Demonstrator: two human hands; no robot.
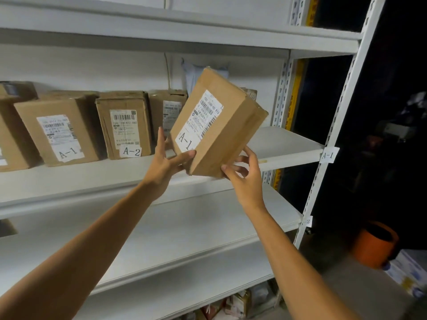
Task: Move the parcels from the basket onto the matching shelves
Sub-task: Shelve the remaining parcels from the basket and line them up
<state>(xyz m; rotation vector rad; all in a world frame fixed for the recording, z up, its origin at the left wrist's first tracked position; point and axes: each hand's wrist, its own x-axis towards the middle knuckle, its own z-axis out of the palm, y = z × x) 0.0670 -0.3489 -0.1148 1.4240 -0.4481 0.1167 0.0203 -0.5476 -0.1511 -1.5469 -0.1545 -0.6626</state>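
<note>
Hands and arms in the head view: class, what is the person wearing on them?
Nothing: the left hand and right hand show no gloves, rings or watch; the left arm and right arm are bare, no sleeve in view.

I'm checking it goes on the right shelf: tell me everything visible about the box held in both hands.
The held box is worn brown cardboard, oblong. A white shipping label with barcodes and a large "A-1" sits on its front face. It is tilted, raised before the shelf tagged A-1. The left hand grips its lower left corner, thumb in front; the right hand holds its bottom right edge.
</note>
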